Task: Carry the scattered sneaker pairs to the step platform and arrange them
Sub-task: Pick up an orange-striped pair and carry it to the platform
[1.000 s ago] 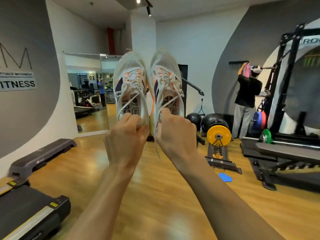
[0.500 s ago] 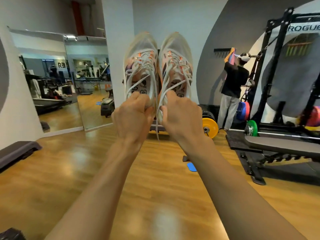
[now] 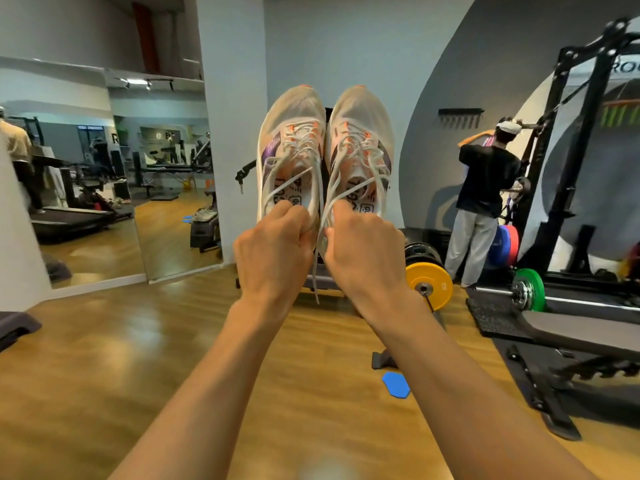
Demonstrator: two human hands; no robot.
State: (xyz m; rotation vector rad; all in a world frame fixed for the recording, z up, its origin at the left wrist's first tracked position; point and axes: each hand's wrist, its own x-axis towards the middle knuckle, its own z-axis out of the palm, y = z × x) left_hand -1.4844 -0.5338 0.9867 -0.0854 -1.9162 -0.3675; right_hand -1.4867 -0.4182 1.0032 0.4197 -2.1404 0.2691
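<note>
My left hand [image 3: 273,258] clenches the left sneaker [image 3: 291,150], my right hand [image 3: 363,254] the right sneaker [image 3: 360,147], toes at twelve o'clock; I'd mind the dangling lace [image 3: 315,285].

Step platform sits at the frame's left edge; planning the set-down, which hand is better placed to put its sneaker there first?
Left, probably. The left hand grips the left sneaker on the side nearer the step platform; the right hand, holding the right sneaker, would have to cross.
</note>
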